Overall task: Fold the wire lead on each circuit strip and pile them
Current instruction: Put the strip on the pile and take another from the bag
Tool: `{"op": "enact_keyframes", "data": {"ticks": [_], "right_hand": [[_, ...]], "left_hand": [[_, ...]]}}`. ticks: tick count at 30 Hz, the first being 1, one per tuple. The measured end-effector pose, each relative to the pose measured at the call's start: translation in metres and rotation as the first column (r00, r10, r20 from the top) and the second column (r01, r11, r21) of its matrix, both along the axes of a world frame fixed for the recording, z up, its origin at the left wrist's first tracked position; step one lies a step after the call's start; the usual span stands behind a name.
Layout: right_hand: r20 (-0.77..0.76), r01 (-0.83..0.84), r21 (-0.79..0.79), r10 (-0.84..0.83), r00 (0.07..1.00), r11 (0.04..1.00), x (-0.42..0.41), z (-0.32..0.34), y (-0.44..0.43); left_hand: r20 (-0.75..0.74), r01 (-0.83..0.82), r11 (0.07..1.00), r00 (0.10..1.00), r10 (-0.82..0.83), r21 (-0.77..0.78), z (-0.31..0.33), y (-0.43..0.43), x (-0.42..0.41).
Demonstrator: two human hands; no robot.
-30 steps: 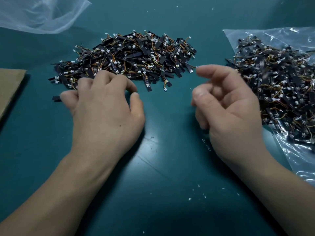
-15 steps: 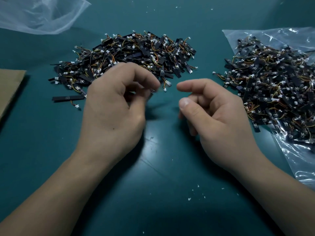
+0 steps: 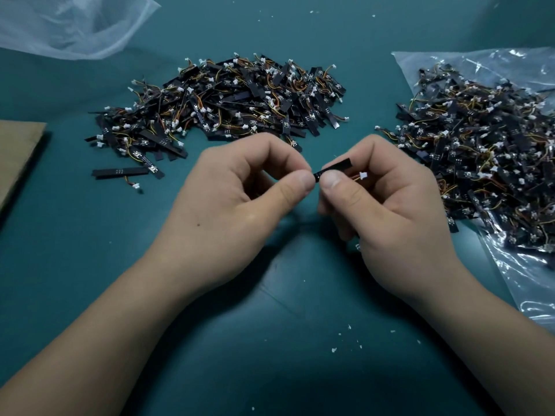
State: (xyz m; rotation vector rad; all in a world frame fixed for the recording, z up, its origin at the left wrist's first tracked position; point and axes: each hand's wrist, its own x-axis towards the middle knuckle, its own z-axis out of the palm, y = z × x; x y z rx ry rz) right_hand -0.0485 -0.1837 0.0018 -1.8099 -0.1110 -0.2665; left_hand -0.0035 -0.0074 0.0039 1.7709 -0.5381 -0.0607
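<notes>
Desk: teal desk (image 3: 270,325); I'm looking down on it, both forearms coming in from the near edge.
Left hand: left hand (image 3: 228,199) raised over the middle of the desk, thumb and forefinger tips pinched on the left end of the black strip; other fingers curled under.
Right hand: right hand (image 3: 390,211) just beside it, the two thumbs almost touching; thumb and forefinger clamped on the same strip.
Fingers: fingers (image 3: 303,181) of both hands closed on the strip, none spread.
Strip: black strip (image 3: 336,166) held in the air between the hands, tilted, its free end poking up and right past the right forefinger.
Lead: orange wire ending in a white plug (image 3: 363,175), showing between right thumb and forefinger; I can't tell if it's folded.
Far heap: heap of strips (image 3: 234,103) loose on the desk toward the far edge, middle.
Right heap: second heap (image 3: 480,151) at the right edge, lying on a clear bag (image 3: 534,280).
Lone strip: lone strip (image 3: 120,172) flat on the desk at the near-left side of the far heap.
Other: empty-looking bag (image 3: 75,25) in the far left corner; cardboard (image 3: 18,157) at the left edge; white crumbs (image 3: 333,349) toward the near edge.
</notes>
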Motion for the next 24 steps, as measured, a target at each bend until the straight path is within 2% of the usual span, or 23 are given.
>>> {"op": "enact_keyframes", "data": {"ticks": [7,11,18,24], "right_hand": [[0.0,0.055,-0.084,-0.055,0.998,0.995,-0.0011,-0.0019,0.0024],[0.042,0.054,-0.208,-0.047,0.998,0.977,-0.0011,-0.0009,0.0034],[0.036,-0.022,-0.18,0.029,0.999,0.983,-0.0014,0.0012,0.002],[0.021,-0.046,-0.113,0.049,0.999,0.993,-0.0022,0.0001,0.0015]], "left_hand": [[0.032,-0.027,1.0,0.999,0.026,0.013,0.0031,-0.0011,0.0016],[0.034,-0.019,1.0,0.999,0.018,0.023,0.0021,-0.0013,0.0009],[-0.024,0.08,0.997,0.996,-0.08,0.015,0.0022,0.0009,-0.0012],[-0.074,0.097,0.995,0.992,-0.098,-0.008,0.0036,0.0007,-0.0031]]}}
